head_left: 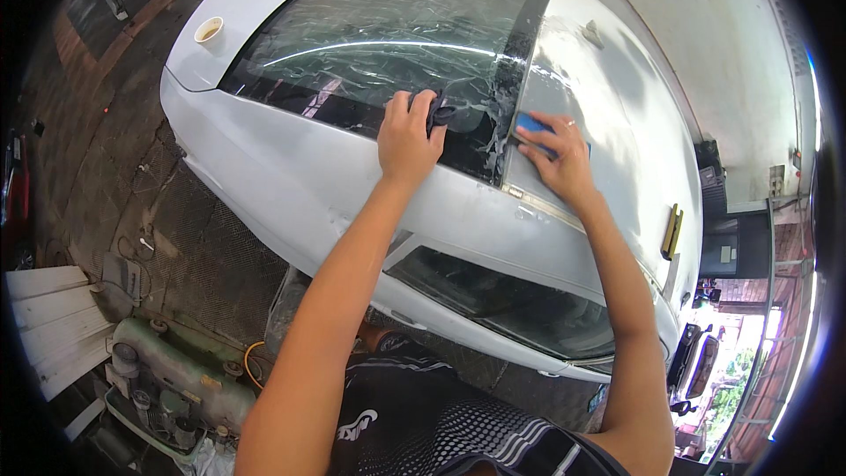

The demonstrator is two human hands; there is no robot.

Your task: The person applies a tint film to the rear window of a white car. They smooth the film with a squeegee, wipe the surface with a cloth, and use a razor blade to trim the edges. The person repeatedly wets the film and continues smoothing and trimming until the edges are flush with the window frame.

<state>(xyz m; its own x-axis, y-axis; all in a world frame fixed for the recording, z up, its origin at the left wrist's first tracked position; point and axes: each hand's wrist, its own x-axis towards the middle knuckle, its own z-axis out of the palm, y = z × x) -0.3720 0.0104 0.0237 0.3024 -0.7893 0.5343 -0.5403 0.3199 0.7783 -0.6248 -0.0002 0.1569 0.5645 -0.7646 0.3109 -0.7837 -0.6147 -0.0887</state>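
Note:
My left hand [409, 143] is closed around a bunched dark cloth [441, 113], resting on the lower edge of a car's wet, streaked window glass [370, 31]. My right hand [566, 159] grips a flat blue block [532, 122] at its edges. That block lies against the grey roof panel [608, 79], just beside the black border of the glass. Most of the block is covered by my fingers, so I cannot tell its underside. Whitish residue smears the glass and the black border between my hands.
A paper cup [209, 30] stands on the pale car body at the far left. On the roof lie a small crumpled piece [591, 33] and a long olive-brown block [672, 231]. A greenish air compressor [189, 370] stands on the floor at lower left.

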